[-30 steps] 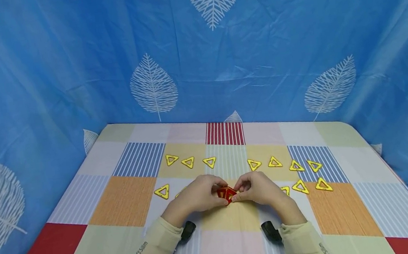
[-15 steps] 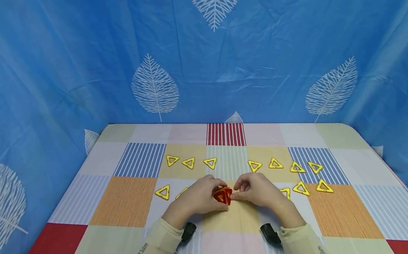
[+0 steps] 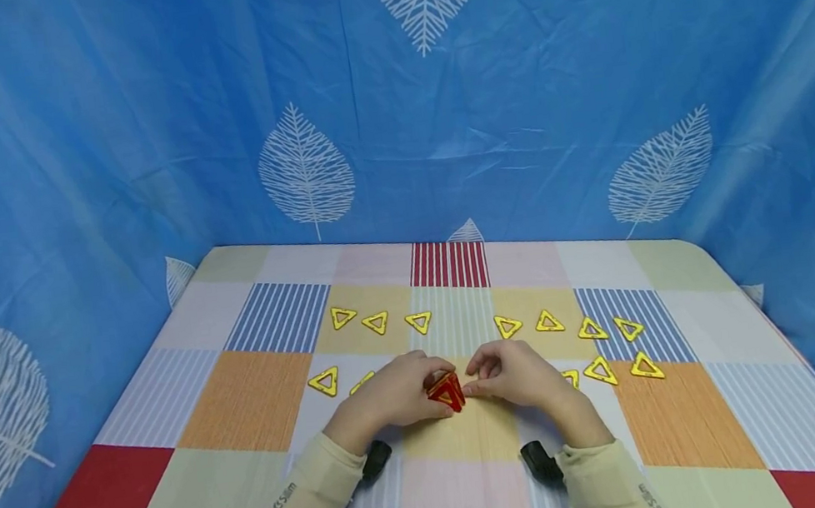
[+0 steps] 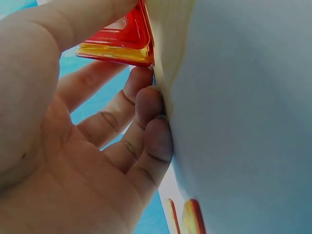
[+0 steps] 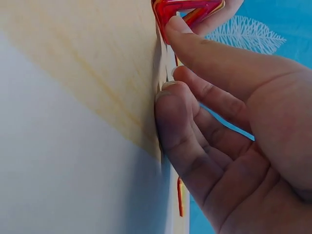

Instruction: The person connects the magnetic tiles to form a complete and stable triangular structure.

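Observation:
A small pyramid of red triangle tiles with yellow inner edges (image 3: 446, 393) stands on the patchwork tablecloth between the hands. My left hand (image 3: 404, 388) grips it from the left, the thumb on the near side. In the left wrist view, that pyramid (image 4: 124, 36) sits at the thumb tip, and the other fingers rest loosely against the cloth. My right hand (image 3: 515, 373) is at its right side with the fingers bent loosely. In the right wrist view, the thumb tip touches the red pyramid (image 5: 187, 12), while the other fingers hold nothing.
Several flat yellow triangle tiles lie behind and left of the hands, such as one tile (image 3: 325, 382). More lie to the right, including another tile (image 3: 600, 371). A blue curtain (image 3: 540, 88) with white leaves hangs behind the table.
The red pyramid has turned in the left hand, a different face now toward the camera. My right hand has eased slightly off it, its index finger away from the tiles.

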A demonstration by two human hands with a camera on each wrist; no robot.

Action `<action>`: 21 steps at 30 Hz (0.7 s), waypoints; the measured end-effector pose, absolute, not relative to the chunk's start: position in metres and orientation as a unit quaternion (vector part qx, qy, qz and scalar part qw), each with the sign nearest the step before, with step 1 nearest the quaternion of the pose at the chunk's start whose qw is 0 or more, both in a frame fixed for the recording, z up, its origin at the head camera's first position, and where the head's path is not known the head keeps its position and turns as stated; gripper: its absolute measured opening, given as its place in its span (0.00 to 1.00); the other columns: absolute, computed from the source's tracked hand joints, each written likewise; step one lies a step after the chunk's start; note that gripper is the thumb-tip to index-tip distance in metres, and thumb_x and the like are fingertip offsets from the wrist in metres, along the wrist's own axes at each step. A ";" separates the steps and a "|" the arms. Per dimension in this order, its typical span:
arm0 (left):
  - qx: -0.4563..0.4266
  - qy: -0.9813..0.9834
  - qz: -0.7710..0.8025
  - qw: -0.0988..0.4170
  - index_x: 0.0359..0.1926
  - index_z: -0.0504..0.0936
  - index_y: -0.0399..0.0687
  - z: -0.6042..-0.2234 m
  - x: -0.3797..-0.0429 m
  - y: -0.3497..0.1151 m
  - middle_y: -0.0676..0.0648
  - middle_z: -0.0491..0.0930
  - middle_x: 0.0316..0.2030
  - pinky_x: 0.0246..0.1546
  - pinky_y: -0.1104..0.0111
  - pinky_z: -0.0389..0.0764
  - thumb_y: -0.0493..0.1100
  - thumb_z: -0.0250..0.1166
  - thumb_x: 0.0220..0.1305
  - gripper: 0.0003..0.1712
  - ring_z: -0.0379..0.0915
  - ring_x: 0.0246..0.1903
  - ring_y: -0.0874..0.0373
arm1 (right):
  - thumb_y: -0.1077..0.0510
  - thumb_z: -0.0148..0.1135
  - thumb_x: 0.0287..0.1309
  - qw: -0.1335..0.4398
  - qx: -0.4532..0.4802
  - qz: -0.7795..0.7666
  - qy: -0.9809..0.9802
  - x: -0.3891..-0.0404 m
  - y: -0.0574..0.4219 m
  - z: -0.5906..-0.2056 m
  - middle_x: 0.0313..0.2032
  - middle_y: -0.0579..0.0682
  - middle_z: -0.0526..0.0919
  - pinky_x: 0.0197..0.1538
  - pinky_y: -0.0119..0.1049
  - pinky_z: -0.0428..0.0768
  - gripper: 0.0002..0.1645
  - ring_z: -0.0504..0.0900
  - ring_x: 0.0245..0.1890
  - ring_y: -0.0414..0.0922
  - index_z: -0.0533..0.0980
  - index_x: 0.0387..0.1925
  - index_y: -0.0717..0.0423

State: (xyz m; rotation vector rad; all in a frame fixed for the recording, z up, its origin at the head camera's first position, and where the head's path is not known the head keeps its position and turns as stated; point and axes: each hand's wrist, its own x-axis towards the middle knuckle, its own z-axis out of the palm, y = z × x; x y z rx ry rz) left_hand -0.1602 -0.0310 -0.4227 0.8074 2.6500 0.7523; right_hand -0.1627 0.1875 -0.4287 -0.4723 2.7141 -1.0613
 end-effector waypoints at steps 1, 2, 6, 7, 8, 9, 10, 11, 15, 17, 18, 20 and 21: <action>0.280 0.914 0.262 0.136 0.60 0.81 0.48 -0.423 -0.161 -0.032 0.52 0.77 0.41 0.39 0.67 0.77 0.50 0.78 0.56 0.32 0.72 0.38 0.61 | 0.52 0.81 0.48 0.097 -0.162 -0.360 0.914 -0.163 0.188 -0.428 0.23 0.42 0.77 0.30 0.34 0.75 0.15 0.75 0.24 0.40 0.83 0.33 0.54; 0.281 0.913 0.262 0.136 0.60 0.81 0.48 -0.423 -0.161 -0.032 0.52 0.77 0.41 0.39 0.67 0.77 0.50 0.78 0.56 0.32 0.72 0.38 0.61 | 0.52 0.81 0.48 0.100 -0.163 -0.364 0.912 -0.163 0.189 -0.428 0.24 0.42 0.78 0.30 0.34 0.75 0.15 0.75 0.25 0.40 0.83 0.34 0.54; 0.290 0.910 0.260 0.141 0.64 0.79 0.50 -0.425 -0.163 -0.033 0.52 0.77 0.41 0.39 0.68 0.76 0.48 0.77 0.57 0.33 0.71 0.38 0.61 | 0.55 0.81 0.48 0.109 -0.162 -0.383 0.903 -0.163 0.195 -0.425 0.25 0.43 0.79 0.32 0.34 0.77 0.15 0.77 0.27 0.42 0.84 0.36 0.55; 0.290 0.910 0.260 0.143 0.64 0.79 0.51 -0.425 -0.163 -0.033 0.52 0.77 0.41 0.39 0.67 0.76 0.48 0.77 0.58 0.33 0.71 0.38 0.61 | 0.55 0.81 0.47 0.110 -0.158 -0.390 0.901 -0.164 0.198 -0.424 0.26 0.44 0.79 0.32 0.35 0.77 0.16 0.77 0.27 0.43 0.84 0.36 0.56; 0.290 0.909 0.261 0.146 0.64 0.79 0.52 -0.425 -0.164 -0.033 0.53 0.77 0.41 0.39 0.67 0.76 0.48 0.76 0.58 0.33 0.71 0.39 0.61 | 0.56 0.82 0.47 0.111 -0.155 -0.394 0.899 -0.164 0.201 -0.424 0.26 0.44 0.80 0.31 0.35 0.77 0.16 0.77 0.27 0.43 0.84 0.37 0.56; 0.291 0.908 0.263 0.149 0.64 0.79 0.52 -0.425 -0.164 -0.033 0.53 0.77 0.41 0.39 0.67 0.76 0.48 0.76 0.58 0.32 0.71 0.38 0.61 | 0.56 0.82 0.47 0.112 -0.151 -0.397 0.899 -0.164 0.204 -0.423 0.27 0.45 0.80 0.31 0.34 0.77 0.17 0.77 0.27 0.44 0.84 0.37 0.56; 0.292 0.907 0.265 0.151 0.63 0.79 0.53 -0.426 -0.165 -0.033 0.53 0.77 0.41 0.39 0.67 0.76 0.48 0.76 0.58 0.31 0.72 0.39 0.61 | 0.57 0.82 0.47 0.112 -0.146 -0.398 0.899 -0.165 0.208 -0.422 0.27 0.45 0.80 0.30 0.35 0.77 0.17 0.77 0.27 0.44 0.84 0.38 0.57; 0.293 0.905 0.268 0.151 0.62 0.80 0.53 -0.426 -0.166 -0.034 0.53 0.77 0.41 0.39 0.67 0.76 0.48 0.76 0.58 0.30 0.72 0.39 0.61 | 0.57 0.82 0.47 0.113 -0.142 -0.400 0.898 -0.165 0.211 -0.420 0.27 0.46 0.80 0.30 0.35 0.77 0.18 0.77 0.27 0.44 0.84 0.39 0.58; 0.293 0.899 0.287 0.151 0.60 0.81 0.51 -0.428 -0.167 -0.038 0.52 0.79 0.42 0.41 0.65 0.77 0.47 0.77 0.57 0.29 0.74 0.40 0.60 | 0.59 0.81 0.47 0.115 -0.135 -0.401 0.899 -0.164 0.226 -0.413 0.31 0.48 0.80 0.30 0.37 0.78 0.21 0.77 0.29 0.46 0.84 0.43 0.60; 0.287 0.899 0.295 0.150 0.59 0.81 0.50 -0.428 -0.169 -0.040 0.52 0.80 0.43 0.42 0.64 0.78 0.47 0.77 0.56 0.29 0.74 0.41 0.60 | 0.60 0.81 0.47 0.118 -0.135 -0.405 0.897 -0.163 0.234 -0.410 0.33 0.50 0.81 0.30 0.37 0.78 0.23 0.78 0.30 0.46 0.83 0.45 0.62; 0.282 0.900 0.297 0.149 0.59 0.82 0.50 -0.427 -0.169 -0.042 0.52 0.80 0.42 0.42 0.63 0.78 0.47 0.77 0.56 0.29 0.74 0.41 0.60 | 0.60 0.81 0.46 0.119 -0.136 -0.407 0.895 -0.163 0.238 -0.409 0.34 0.51 0.81 0.30 0.37 0.78 0.25 0.78 0.30 0.47 0.83 0.47 0.62; 0.271 0.904 0.298 0.146 0.59 0.82 0.51 -0.426 -0.171 -0.045 0.53 0.80 0.42 0.43 0.62 0.77 0.46 0.77 0.56 0.28 0.74 0.40 0.59 | 0.61 0.81 0.46 0.124 -0.133 -0.413 0.892 -0.163 0.246 -0.407 0.36 0.53 0.81 0.31 0.37 0.78 0.27 0.79 0.31 0.48 0.82 0.49 0.63; 0.267 0.905 0.298 0.142 0.58 0.82 0.51 -0.426 -0.171 -0.047 0.53 0.80 0.41 0.43 0.60 0.77 0.46 0.77 0.56 0.28 0.74 0.40 0.59 | 0.61 0.82 0.45 0.126 -0.129 -0.416 0.891 -0.163 0.250 -0.407 0.37 0.53 0.81 0.31 0.37 0.78 0.28 0.79 0.32 0.48 0.81 0.50 0.64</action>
